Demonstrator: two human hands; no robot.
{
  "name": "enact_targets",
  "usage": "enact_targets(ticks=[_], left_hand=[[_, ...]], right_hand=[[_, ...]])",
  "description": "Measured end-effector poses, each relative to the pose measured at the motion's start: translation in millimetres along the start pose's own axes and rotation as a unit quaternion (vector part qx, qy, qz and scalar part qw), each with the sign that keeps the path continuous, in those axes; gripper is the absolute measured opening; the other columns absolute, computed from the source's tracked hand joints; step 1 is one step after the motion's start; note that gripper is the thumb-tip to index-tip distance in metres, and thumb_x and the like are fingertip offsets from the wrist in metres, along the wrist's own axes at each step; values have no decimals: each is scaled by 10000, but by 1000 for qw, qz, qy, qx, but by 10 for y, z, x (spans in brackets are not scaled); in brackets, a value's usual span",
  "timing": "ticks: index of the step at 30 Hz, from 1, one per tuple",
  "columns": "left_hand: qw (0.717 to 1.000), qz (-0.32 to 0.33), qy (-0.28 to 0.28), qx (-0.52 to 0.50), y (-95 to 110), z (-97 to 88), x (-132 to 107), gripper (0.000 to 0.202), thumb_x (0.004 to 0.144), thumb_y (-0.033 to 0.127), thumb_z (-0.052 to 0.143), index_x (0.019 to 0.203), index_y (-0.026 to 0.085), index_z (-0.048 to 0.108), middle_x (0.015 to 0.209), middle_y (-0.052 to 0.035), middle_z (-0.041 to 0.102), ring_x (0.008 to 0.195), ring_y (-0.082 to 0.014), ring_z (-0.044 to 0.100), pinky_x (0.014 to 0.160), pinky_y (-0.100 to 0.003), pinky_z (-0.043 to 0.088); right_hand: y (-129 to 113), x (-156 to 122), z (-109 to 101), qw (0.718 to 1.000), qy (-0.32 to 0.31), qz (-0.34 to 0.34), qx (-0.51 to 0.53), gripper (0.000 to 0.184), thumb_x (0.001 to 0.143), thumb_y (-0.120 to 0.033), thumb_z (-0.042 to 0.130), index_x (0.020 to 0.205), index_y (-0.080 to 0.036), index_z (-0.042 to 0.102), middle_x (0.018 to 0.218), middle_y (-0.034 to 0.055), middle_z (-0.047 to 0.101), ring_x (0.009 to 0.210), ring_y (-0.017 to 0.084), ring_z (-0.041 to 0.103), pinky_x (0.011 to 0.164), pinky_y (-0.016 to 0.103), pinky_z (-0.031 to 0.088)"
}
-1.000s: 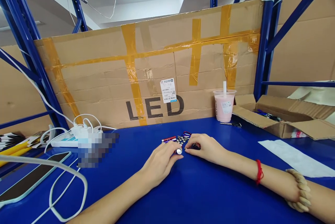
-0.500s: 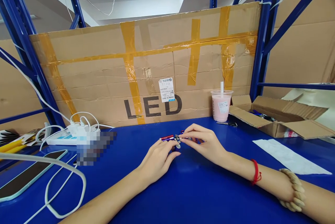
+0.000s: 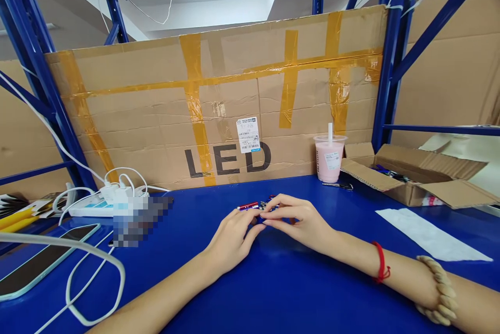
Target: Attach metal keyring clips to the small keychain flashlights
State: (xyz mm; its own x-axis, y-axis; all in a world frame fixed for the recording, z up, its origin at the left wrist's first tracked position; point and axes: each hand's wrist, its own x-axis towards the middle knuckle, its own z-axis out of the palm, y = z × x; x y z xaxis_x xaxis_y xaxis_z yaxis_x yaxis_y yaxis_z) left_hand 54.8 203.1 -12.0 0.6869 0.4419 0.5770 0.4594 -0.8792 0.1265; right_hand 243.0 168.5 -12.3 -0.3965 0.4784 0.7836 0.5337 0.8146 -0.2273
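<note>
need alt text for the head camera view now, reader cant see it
A person's left hand and right hand are close together over a blue tabletop, beside a small red cylinder; whatever they may hold is unclear. Behind stands a taped cardboard panel marked LED, with a pink drink and open box at right.

In the centre of the frame, the left hand (image 3: 234, 237) and the right hand (image 3: 299, 217) meet at the fingertips above a glossy blue desk (image 3: 281, 287); whatever lies between the fingers is mostly hidden. Just beyond them lies a shiny red metallic cylinder (image 3: 249, 206). At centre right, a clear plastic cup of pink drink (image 3: 329, 162) stands near an open brown cardboard box (image 3: 414, 193), with a flat white sheet (image 3: 432, 235) lower down. A black-screened phone with a pale blue edge (image 3: 47, 261) lies at lower left, below a white power strip (image 3: 88, 209). A taped brown cardboard panel marked "LED" (image 3: 156, 136) spans the middle.
</note>
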Motion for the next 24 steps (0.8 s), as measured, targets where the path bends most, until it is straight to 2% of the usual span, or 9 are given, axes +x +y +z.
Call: enact_targets(ticks=[3,6,8,11,15,24], left_hand=[[999,-36,-6,3,-13,14,9,257,864,344,341,1020,219,504,856,8,637,750,-110,548,719,-255,440],[998,-66,-10,12,-12,16,20,276,857,375,349,1026,222,504,848,8,634,734,-118,536,708,-265,432],[997,-73,-15,15,-2,7,23,280,854,383,349,1021,223,508,846,9,633,734,-121,535,709,-268,431],[998,-62,-24,17,23,-8,22,278,863,359,331,1021,218,511,871,1,634,758,-122,547,730,-273,433],[999,-42,-24,21,47,-15,16,274,867,337,324,1024,206,506,903,-11,639,799,-128,566,766,-281,435],[998,-3,-29,57,54,-27,-17,293,875,317,287,1028,187,501,1015,-25,627,864,-148,575,809,-310,436]], right_hand=[[19,10,-19,999,-26,37,-6,250,852,-342,488,1016,-219,631,981,45,540,844,71,529,716,160,457],[104,24,-78,994,-8,102,-26,268,879,-356,434,1025,-230,620,973,25,543,796,50,527,633,128,427],[187,24,-126,988,3,141,-70,265,884,-365,420,974,-235,633,951,7,548,790,47,522,645,132,411],[292,12,-182,971,-55,182,-146,253,855,-404,464,887,-243,655,924,-11,552,701,38,508,580,141,360],[334,4,-204,950,-127,202,-199,243,811,-451,514,874,-269,663,902,-22,550,638,32,485,520,148,293],[376,-4,-132,921,-158,291,-204,262,769,-476,546,755,-244,665,792,-9,559,635,73,491,509,169,302]])
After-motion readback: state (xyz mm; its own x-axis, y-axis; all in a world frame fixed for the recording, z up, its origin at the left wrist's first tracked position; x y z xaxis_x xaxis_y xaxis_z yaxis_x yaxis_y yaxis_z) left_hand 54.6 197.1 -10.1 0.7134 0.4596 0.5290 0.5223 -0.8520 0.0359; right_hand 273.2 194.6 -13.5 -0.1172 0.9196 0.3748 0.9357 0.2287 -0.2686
